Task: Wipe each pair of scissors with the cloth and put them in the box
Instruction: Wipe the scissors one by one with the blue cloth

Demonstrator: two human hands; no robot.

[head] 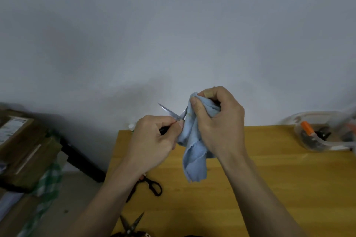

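My left hand (154,140) grips a small pair of scissors (169,112) by its dark handles, blades spread and pointing up. My right hand (217,121) holds the light blue cloth (194,158) bunched around one blade; the rest of the cloth hangs down over the wooden table (250,179). A black-handled pair of scissors (152,185) lies on the table under my left forearm. Another pair (132,225) with open blades lies at the table's near edge. The clear plastic box (323,132) sits at the far right with several scissors inside.
Cardboard boxes (21,146) and a green checked cloth (49,181) are stacked on the floor to the left of the table. A small white cap (131,126) shows at the table's far left corner. A plain wall stands behind.
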